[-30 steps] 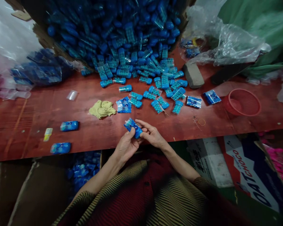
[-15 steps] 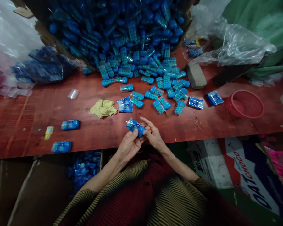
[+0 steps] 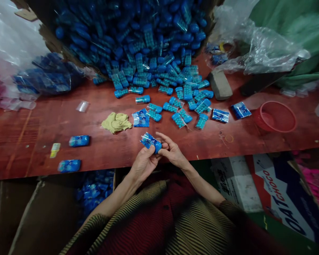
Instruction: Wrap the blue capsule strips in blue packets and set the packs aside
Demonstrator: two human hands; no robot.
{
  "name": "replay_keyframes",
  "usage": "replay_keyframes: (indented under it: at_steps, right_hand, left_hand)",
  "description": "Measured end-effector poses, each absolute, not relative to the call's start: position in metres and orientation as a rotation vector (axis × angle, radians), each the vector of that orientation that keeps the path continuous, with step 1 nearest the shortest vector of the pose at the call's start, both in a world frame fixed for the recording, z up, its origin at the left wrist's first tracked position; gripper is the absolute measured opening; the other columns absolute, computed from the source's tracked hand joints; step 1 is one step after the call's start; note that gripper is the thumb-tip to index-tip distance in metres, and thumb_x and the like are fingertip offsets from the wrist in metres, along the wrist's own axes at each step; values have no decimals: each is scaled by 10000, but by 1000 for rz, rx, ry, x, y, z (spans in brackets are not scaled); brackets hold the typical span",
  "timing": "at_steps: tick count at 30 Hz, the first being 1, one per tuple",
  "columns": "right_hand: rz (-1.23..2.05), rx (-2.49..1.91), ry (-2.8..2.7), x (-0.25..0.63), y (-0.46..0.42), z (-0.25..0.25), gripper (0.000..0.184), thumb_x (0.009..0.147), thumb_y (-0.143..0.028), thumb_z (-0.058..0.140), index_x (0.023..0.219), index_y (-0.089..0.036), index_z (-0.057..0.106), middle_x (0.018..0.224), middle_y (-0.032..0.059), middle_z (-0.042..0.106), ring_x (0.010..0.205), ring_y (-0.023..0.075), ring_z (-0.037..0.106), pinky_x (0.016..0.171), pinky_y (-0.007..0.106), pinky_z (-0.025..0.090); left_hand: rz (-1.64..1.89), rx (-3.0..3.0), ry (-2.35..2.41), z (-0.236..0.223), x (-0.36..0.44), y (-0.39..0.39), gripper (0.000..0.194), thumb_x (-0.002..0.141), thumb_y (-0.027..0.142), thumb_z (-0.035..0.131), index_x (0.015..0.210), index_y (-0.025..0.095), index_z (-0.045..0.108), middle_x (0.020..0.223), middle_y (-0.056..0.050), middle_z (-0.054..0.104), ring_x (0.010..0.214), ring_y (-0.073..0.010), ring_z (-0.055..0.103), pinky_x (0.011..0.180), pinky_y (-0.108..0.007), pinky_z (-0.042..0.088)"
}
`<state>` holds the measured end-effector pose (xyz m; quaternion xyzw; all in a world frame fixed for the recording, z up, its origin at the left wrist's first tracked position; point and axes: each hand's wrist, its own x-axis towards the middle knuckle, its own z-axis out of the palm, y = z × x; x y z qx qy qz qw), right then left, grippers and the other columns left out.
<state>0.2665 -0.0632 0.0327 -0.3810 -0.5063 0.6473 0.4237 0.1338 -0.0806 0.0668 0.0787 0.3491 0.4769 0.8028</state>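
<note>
One blue packet (image 3: 149,141) juts beyond left hand (image 3: 144,160) and right hand (image 3: 174,154), pinched in grip.

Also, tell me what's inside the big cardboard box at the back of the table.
Inside the cardboard box is a heap of clear, blue-capped bottles of small turquoise balls, with more on the red table. Its bottom and anything beneath the top layer are hidden.

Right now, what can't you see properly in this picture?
- Small print on the held packet: head view, too small, partly under the left hand.
- Far end of the bottle pile: head view, cut off by the top edge.
- Rest of the green sheet: head view, cut off by the right edge.
</note>
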Motion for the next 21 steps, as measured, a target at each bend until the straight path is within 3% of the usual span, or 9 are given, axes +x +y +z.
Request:
replay_keyframes:
  at_steps: [10, 16, 21]
  right_hand:
    - [1524, -1009, -1333, 262, -66, 40, 533, 740, -237, 652, 1258, -290, 535, 1212, 15, 595, 1087, 188, 567, 968, 356, 452]
    - [1794, -862, -1185, 268, -58, 37, 693, 774, -342, 623, 1397, -276, 328, 1175, 57, 583, 990, 172, 601, 857, 327, 504]
    - [1654, -965, -1194, 267, -56, 38, 637, 760, -275, 633, 1350, -261, 391, 1124, 56, 584, 1010, 167, 575, 906, 333, 470]
  left_hand:
    - [980, 173, 856, 75, 132, -78, 178, 852, 231, 561, 921, 109, 671, 819, -96, 727, 892, -199, 680, 864, -309, 516]
    - [935, 192, 817, 71, 124, -81, 146, 806, 195, 614, 920, 118, 664, 895, -92, 725, 851, -205, 686, 892, -364, 507]
    - [930, 97, 850, 65, 124, -77, 183, 867, 255, 524, 919, 129, 646, 919, -96, 713, 872, -201, 676, 878, -376, 504]
